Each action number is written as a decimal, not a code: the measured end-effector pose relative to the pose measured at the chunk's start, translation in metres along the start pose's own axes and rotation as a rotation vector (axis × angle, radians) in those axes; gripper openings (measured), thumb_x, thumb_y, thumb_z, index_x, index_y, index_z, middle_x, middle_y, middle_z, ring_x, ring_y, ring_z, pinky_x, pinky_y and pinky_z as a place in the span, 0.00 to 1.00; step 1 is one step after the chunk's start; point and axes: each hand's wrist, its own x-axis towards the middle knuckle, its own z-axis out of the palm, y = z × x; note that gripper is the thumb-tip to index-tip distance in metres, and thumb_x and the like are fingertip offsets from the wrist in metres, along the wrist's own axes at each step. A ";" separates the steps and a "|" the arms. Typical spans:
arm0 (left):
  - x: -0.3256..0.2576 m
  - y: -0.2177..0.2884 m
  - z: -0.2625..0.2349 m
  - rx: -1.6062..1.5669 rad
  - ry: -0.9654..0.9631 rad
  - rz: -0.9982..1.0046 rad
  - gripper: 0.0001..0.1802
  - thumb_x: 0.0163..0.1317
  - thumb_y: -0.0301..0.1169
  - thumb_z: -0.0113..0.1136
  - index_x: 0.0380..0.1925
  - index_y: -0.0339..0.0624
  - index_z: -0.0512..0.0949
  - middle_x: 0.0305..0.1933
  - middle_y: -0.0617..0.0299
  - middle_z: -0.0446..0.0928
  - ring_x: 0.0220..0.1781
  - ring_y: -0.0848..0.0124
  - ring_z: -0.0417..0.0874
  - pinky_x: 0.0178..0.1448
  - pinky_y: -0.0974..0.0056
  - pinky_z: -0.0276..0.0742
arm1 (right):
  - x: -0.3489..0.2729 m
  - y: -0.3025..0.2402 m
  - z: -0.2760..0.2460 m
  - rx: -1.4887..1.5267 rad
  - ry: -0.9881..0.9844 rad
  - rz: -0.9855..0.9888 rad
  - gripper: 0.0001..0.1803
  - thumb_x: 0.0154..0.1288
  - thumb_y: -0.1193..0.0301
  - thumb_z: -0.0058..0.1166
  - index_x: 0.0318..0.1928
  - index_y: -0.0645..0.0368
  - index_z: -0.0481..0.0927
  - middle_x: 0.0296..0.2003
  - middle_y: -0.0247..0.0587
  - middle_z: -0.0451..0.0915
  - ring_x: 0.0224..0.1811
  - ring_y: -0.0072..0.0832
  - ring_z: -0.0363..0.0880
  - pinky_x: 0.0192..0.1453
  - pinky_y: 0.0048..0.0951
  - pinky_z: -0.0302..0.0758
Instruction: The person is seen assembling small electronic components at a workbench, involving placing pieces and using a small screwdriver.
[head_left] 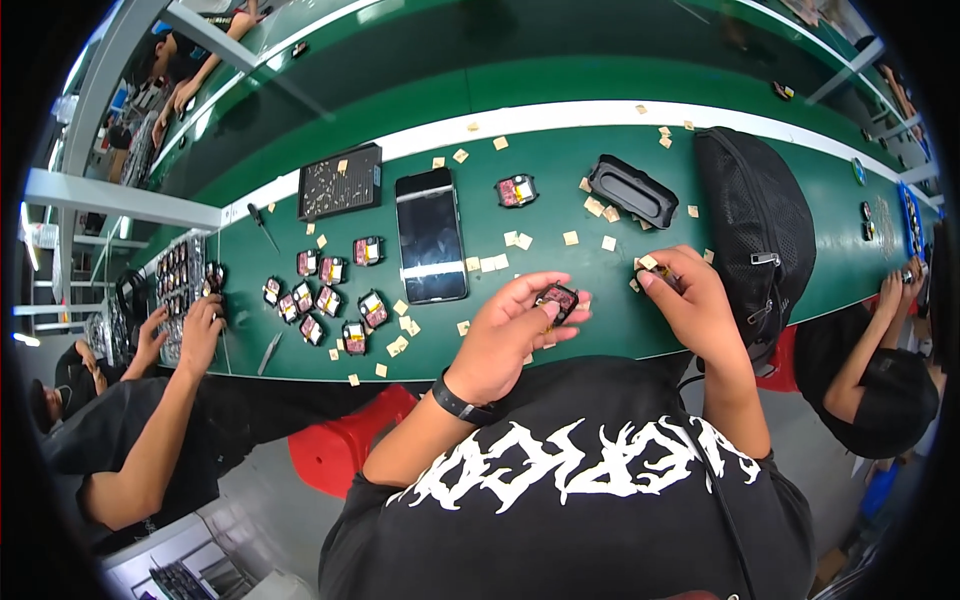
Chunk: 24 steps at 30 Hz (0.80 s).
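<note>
My left hand (pixel 508 325) holds an open smartwatch case (pixel 562 302) with a reddish circuit board inside, its thumb across the near edge. To its right, my right hand (pixel 692 305) is closed in a pinch, with a small yellowish square piece (pixel 648 263) at the fingertips. The fingers partly cover that piece. Left of my hands lies a group of several similar open watch cases (pixel 328 300) showing reddish boards and yellow strips. Another watch case (pixel 517 190) sits alone farther back.
A black phone (pixel 432 235) lies left of centre, beside a dark tray of tiny parts (pixel 340 185). A black oblong tray (pixel 633 190) and a black zipped bag (pixel 755 230) are at right. Yellowish squares (pixel 571 238) dot the green table. Co-workers' hands (pixel 202 330) work at left and far right.
</note>
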 end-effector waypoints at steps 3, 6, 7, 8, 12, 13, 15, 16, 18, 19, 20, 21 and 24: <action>-0.003 0.007 -0.006 -0.121 -0.022 0.005 0.18 0.77 0.27 0.45 0.63 0.36 0.69 0.64 0.45 0.76 0.64 0.57 0.81 0.63 0.61 0.80 | -0.003 -0.004 0.005 -0.107 0.034 -0.087 0.09 0.68 0.74 0.62 0.46 0.64 0.83 0.37 0.39 0.77 0.35 0.23 0.75 0.41 0.23 0.71; -0.005 0.009 -0.005 -0.287 -0.020 -0.004 0.15 0.79 0.29 0.43 0.61 0.36 0.69 0.65 0.43 0.74 0.65 0.56 0.80 0.65 0.59 0.81 | -0.001 -0.006 -0.002 -0.274 0.128 -0.262 0.07 0.68 0.75 0.62 0.44 0.65 0.84 0.39 0.42 0.77 0.34 0.26 0.75 0.40 0.24 0.72; -0.006 0.007 -0.004 -0.302 -0.001 0.041 0.14 0.79 0.30 0.43 0.59 0.37 0.69 0.65 0.43 0.73 0.65 0.56 0.80 0.65 0.58 0.81 | 0.000 -0.006 -0.004 -0.445 0.196 -0.421 0.06 0.67 0.76 0.62 0.42 0.66 0.84 0.39 0.43 0.77 0.34 0.27 0.76 0.38 0.24 0.71; -0.006 0.006 -0.004 -0.311 0.015 0.083 0.14 0.80 0.31 0.42 0.57 0.37 0.70 0.66 0.43 0.73 0.66 0.56 0.79 0.66 0.58 0.81 | -0.001 -0.010 -0.004 -0.442 0.189 -0.423 0.06 0.67 0.76 0.62 0.42 0.66 0.84 0.39 0.43 0.77 0.34 0.27 0.76 0.38 0.24 0.71; -0.002 0.004 -0.007 -0.255 0.062 0.137 0.12 0.79 0.34 0.48 0.52 0.38 0.74 0.57 0.50 0.80 0.60 0.63 0.82 0.64 0.60 0.79 | -0.006 -0.020 0.006 -0.248 0.288 -0.305 0.11 0.65 0.74 0.66 0.28 0.67 0.80 0.27 0.42 0.75 0.25 0.28 0.71 0.28 0.29 0.67; -0.002 0.003 -0.006 -0.252 0.064 0.135 0.12 0.79 0.34 0.48 0.52 0.38 0.74 0.57 0.50 0.80 0.60 0.63 0.82 0.64 0.60 0.79 | -0.009 -0.021 0.007 -0.224 0.210 -0.233 0.15 0.64 0.72 0.67 0.25 0.67 0.78 0.23 0.41 0.73 0.22 0.28 0.68 0.27 0.30 0.64; -0.001 0.002 -0.004 -0.017 0.202 0.238 0.10 0.78 0.33 0.53 0.48 0.39 0.77 0.53 0.57 0.82 0.54 0.68 0.83 0.60 0.62 0.78 | -0.011 -0.024 0.014 -0.123 0.146 -0.190 0.26 0.63 0.66 0.69 0.18 0.67 0.69 0.16 0.39 0.64 0.19 0.26 0.59 0.24 0.33 0.57; 0.000 0.002 -0.005 -0.014 0.200 0.236 0.10 0.78 0.33 0.53 0.48 0.39 0.77 0.53 0.57 0.82 0.54 0.68 0.83 0.60 0.62 0.78 | -0.011 -0.025 0.016 -0.121 0.149 -0.187 0.26 0.63 0.66 0.69 0.18 0.67 0.69 0.16 0.39 0.64 0.19 0.26 0.59 0.24 0.33 0.57; 0.001 0.000 -0.008 -0.091 0.240 0.274 0.07 0.76 0.31 0.55 0.45 0.39 0.78 0.51 0.61 0.82 0.50 0.72 0.83 0.55 0.65 0.78 | -0.011 -0.027 0.017 -0.069 -0.002 -0.086 0.29 0.66 0.64 0.67 0.17 0.67 0.66 0.15 0.38 0.61 0.20 0.24 0.55 0.24 0.34 0.55; 0.000 0.000 -0.011 -0.091 0.240 0.273 0.07 0.76 0.31 0.55 0.45 0.39 0.78 0.51 0.61 0.82 0.50 0.72 0.83 0.55 0.65 0.78 | -0.012 -0.027 0.020 -0.033 -0.002 -0.062 0.32 0.68 0.61 0.65 0.16 0.66 0.62 0.15 0.35 0.58 0.21 0.24 0.51 0.24 0.35 0.52; -0.001 0.002 -0.016 -0.167 0.218 0.231 0.07 0.76 0.30 0.56 0.46 0.39 0.78 0.50 0.61 0.83 0.50 0.71 0.83 0.56 0.65 0.79 | -0.012 -0.026 0.020 -0.033 -0.003 -0.063 0.32 0.68 0.61 0.65 0.16 0.66 0.62 0.15 0.35 0.58 0.21 0.24 0.51 0.24 0.35 0.52; -0.003 0.003 -0.019 -0.244 0.196 0.190 0.06 0.75 0.29 0.57 0.47 0.40 0.78 0.49 0.60 0.83 0.51 0.71 0.84 0.56 0.64 0.80 | -0.012 -0.026 0.018 -0.004 -0.066 0.009 0.30 0.70 0.62 0.64 0.18 0.67 0.66 0.16 0.35 0.62 0.22 0.23 0.55 0.25 0.33 0.55; 0.002 0.013 -0.009 -0.273 0.169 0.140 0.08 0.74 0.28 0.58 0.49 0.40 0.77 0.47 0.60 0.84 0.51 0.69 0.85 0.56 0.65 0.82 | -0.013 -0.035 0.014 0.146 -0.109 0.130 0.22 0.73 0.64 0.59 0.24 0.66 0.74 0.21 0.34 0.70 0.24 0.21 0.63 0.29 0.28 0.62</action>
